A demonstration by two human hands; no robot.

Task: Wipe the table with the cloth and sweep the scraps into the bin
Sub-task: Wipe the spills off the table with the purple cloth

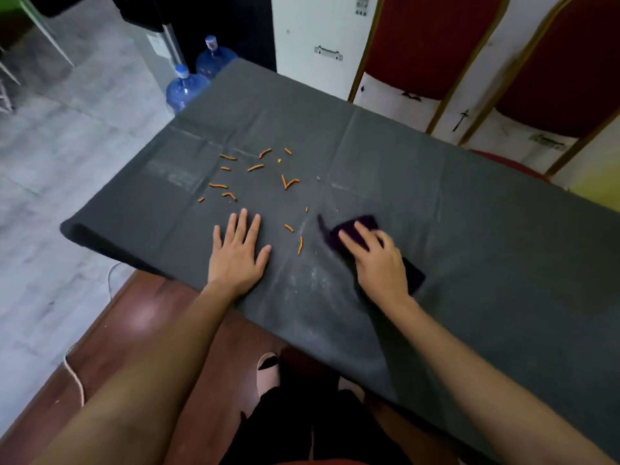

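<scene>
left hand: open, palm down, fingers spread flat on the desk. Holds nothing; looks like it's bracing the dark cover.
right hand: on top of the cloth, pressing it down. Fingers mostly extended with a slight bend; no clear pinch or wrap.
cloth: dark purple, flat on the desk right of centre, near the front edge. Corners stick out past the fingertips and behind the wrist.
scraps: short orange bits, loosely scattered over the left-centre of the desk. Most lie beyond the left hand, a few between the two hands, none touching the cloth.
residue: pale dusty smears on the cover between the hands and toward the front edge.
bin: not in view, so the sweep target is unknown.
progress: early, my read. Cloth is in place for wiping, but the scraps aren't gathered and the smears are still there.
left to do: wipe across, herd the scraps to an edge, drop them into the bin.
background: water bottles on the floor past the far-left corner, red chairs behind the desk.
</scene>
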